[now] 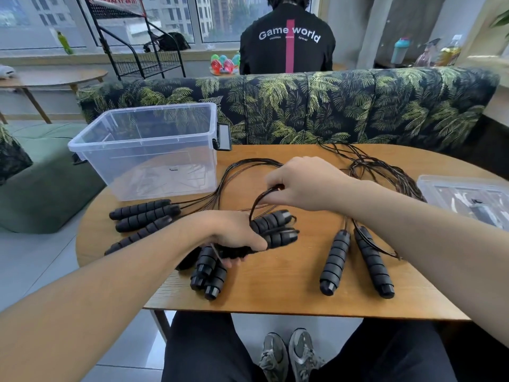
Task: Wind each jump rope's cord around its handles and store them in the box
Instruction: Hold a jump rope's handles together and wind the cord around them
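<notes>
Two handles (pixel 275 230) are being clasped in the left grip (pixel 237 235); cord (pixel 259 199), pinched above by the right grip (pixel 300 186), is best wound taut.

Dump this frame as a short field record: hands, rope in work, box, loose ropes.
left hand: grips a pair of black foam jump-rope handles over the oval wooden table
right hand: pinches a loop of thin black cord above those handles
clear plastic storage box: table's far left, lid off, no ropes inside
unwound handles: three at left, two at right
stage: winding, nothing stored
</notes>
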Motion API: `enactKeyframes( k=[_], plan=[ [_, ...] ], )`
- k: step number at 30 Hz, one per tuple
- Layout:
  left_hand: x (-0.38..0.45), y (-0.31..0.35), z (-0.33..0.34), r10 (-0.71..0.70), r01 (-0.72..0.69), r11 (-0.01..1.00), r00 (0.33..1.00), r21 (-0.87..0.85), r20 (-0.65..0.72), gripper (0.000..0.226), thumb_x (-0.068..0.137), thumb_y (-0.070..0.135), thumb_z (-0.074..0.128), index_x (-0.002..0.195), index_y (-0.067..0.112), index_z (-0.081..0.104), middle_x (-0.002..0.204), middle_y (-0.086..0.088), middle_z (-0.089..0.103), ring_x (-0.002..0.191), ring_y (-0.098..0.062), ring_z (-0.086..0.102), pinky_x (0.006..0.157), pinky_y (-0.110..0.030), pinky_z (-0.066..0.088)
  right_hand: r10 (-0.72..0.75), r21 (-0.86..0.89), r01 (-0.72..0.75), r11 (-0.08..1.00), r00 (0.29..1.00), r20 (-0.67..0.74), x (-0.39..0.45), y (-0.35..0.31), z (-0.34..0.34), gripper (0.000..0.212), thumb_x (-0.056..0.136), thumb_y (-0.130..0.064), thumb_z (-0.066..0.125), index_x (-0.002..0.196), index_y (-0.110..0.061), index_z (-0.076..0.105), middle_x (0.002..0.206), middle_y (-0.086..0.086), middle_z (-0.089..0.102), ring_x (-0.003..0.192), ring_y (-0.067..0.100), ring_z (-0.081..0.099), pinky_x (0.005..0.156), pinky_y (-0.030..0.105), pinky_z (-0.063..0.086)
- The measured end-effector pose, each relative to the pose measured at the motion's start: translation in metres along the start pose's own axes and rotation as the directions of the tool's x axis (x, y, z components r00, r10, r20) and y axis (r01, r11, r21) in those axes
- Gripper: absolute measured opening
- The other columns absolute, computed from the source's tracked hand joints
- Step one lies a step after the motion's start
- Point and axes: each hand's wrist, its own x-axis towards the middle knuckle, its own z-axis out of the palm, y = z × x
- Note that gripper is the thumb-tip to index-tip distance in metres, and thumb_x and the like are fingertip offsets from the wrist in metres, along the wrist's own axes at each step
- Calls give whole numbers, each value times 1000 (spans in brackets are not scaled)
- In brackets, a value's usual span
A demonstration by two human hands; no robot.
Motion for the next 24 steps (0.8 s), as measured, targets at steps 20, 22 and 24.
enactKeyframes(
  k=[20, 22, 24],
  plan=[
    [9, -26, 14, 39, -363, 555, 910, -748, -412, 44, 89, 5, 74, 124, 13, 49, 98, -23, 69, 71, -32, 72, 54, -37, 55, 94, 537, -183, 824, 978, 188, -37, -10, 41, 28, 105, -44, 42, 87, -30, 58, 65, -5, 52, 52, 4, 42, 55, 19, 38],
    [5, -23, 16, 43, -387, 522, 902, -760, -430, 47, 86, 6, 78, 122, 16, 48, 102, -23, 69, 73, -31, 71, 52, -35, 55, 106, 552, -199, 810, 975, 196, -38, -9, 40, 28, 105, -43, 41, 91, -26, 59, 65, -6, 51, 50, 3, 42, 52, 17, 37],
    [1, -23, 16, 57, -396, 490, 904, -777, -424, 55, 82, 5, 82, 124, 15, 48, 110, -25, 69, 73, -29, 72, 52, -35, 55, 85, 636, -244, 732, 959, 270, -41, -4, 39, 27, 107, -37, 39, 98, -20, 59, 68, -6, 47, 49, 3, 38, 49, 16, 34]
  ],
)
